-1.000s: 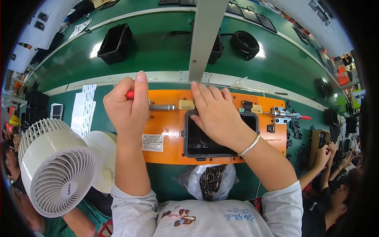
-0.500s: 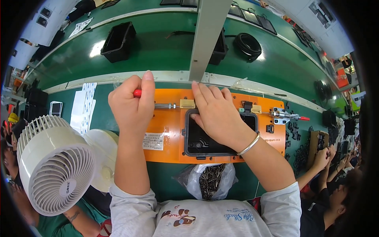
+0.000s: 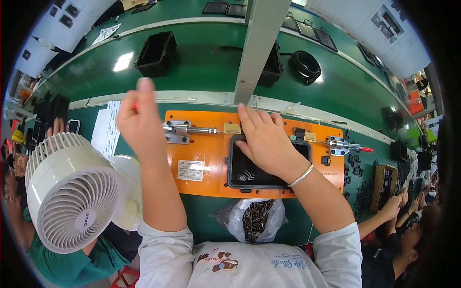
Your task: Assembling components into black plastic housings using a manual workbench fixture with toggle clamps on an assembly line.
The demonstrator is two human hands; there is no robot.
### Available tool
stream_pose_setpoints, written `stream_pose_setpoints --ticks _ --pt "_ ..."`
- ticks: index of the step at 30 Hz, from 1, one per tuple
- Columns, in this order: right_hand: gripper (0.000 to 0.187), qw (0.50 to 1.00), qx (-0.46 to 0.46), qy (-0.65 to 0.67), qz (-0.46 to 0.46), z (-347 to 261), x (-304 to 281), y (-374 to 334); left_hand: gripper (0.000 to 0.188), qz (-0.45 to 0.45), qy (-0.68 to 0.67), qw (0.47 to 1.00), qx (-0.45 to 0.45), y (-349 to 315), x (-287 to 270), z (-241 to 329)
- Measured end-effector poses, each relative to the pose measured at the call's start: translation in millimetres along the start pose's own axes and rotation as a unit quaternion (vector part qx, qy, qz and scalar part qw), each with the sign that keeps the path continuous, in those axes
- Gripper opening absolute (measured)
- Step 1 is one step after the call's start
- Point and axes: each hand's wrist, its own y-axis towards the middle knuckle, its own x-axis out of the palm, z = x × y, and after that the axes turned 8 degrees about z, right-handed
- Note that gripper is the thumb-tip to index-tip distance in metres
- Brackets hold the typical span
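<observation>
My left hand, a little blurred, is closed round the red handle of a metal toggle clamp. That clamp is fixed to the left end of an orange fixture plate, and its rod points at a tan block. A black rectangular housing lies hollow side up in the middle of the plate. Over its upper part rests my right hand, fingers stretched out and thumb reaching inside the rim. A second toggle clamp with a red tip sits on the right end.
A white fan stands at the left beside white sheets. A bag of screws lies just in front of the plate. Small black parts lie to the right. A metal post rises behind; a co-worker's hands are at far right.
My left hand has swung left and away from the plate with the red handle, uncovering the left clamp. The rod is drawn back slightly from the block. My right hand remains on the housing.
</observation>
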Motion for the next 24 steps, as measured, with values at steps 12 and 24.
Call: stream_pose_setpoints --ticks 12,24 --pt "0.067 0.988 0.076 0.07 0.112 11 -47 -28 0.034 -0.215 0.208 0.936 0.184 -60 -25 22" --pt "0.038 0.923 0.316 0.119 0.185 26 -70 -93 0.033 -0.42 0.259 0.869 0.036 -81 -2 46"
